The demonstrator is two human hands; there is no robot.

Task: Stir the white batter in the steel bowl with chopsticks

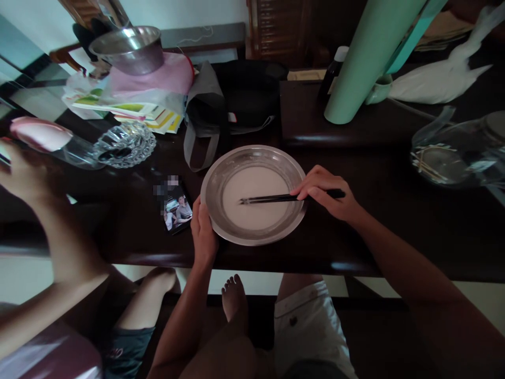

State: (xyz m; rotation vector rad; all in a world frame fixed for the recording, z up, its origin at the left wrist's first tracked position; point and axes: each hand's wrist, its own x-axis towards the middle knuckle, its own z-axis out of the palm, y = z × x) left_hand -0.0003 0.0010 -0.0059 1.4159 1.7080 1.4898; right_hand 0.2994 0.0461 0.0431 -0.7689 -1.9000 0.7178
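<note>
Metal bowl [215, 181], black chopsticks [276, 199]
Right hand [329, 193] clamped on chopsticks; left hand [204, 234] gripping bowl; leftward, dark shorts [136, 342], lettering [115, 353] illegible.

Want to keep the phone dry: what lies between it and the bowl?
The head view shows the left hand between phone and bowl, against the bowl's side.

Single head-worn view, facing forward and down, close above a metal bowl [214, 188]
</note>
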